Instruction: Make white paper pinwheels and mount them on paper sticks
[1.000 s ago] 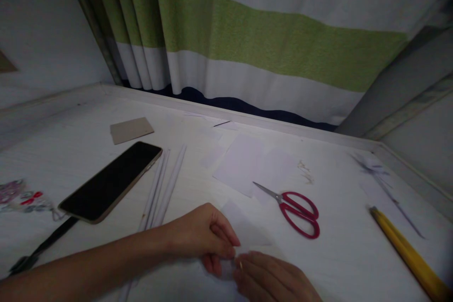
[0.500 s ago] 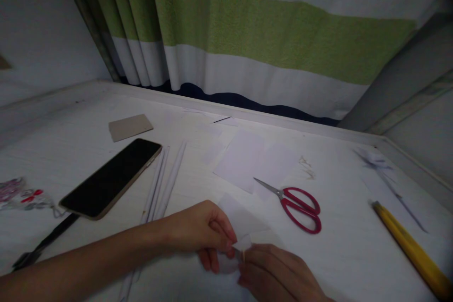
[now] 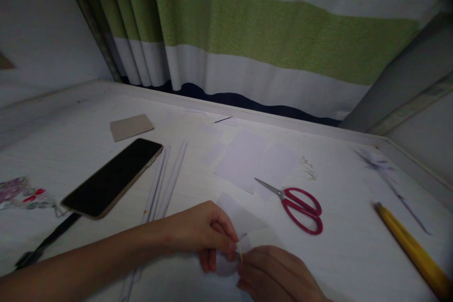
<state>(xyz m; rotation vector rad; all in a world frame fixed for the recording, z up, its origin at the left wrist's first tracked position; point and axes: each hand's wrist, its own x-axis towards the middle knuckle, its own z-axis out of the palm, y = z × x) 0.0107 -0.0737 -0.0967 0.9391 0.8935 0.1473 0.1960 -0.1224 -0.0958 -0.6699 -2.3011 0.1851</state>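
Note:
My left hand [image 3: 214, 236] is closed, its thumb and forefinger pinching the edge of a small piece of white paper [image 3: 245, 243]. Opposite it, my right hand [image 3: 274, 269] is closed on the same paper from the right. A thin yellowish strip [image 3: 241, 254] shows upright between the fingertips; I cannot tell what it is. Below the fingers a pale rounded shape, perhaps more paper, is partly hidden. Red-handled scissors [image 3: 300, 207] lie beyond my right hand, blades slightly apart and pointing left. White sheets [image 3: 242, 160] lie flat ahead of both hands.
A phone [image 3: 115, 177] and several rolled paper sticks [image 3: 173, 174] lie to the left, with a cardboard piece [image 3: 131, 127] behind. Pale thin bits [image 3: 307, 167] are past the scissors. At right are a yellow cutter [image 3: 410, 247] and a paper flower [image 3: 378, 163]. A curtain [image 3: 255, 28] hangs behind.
The small paper between my fingertips has turned a little, its pointed corner now facing less to the left. Both hands keep nearly the same place, and the view has shifted very slightly.

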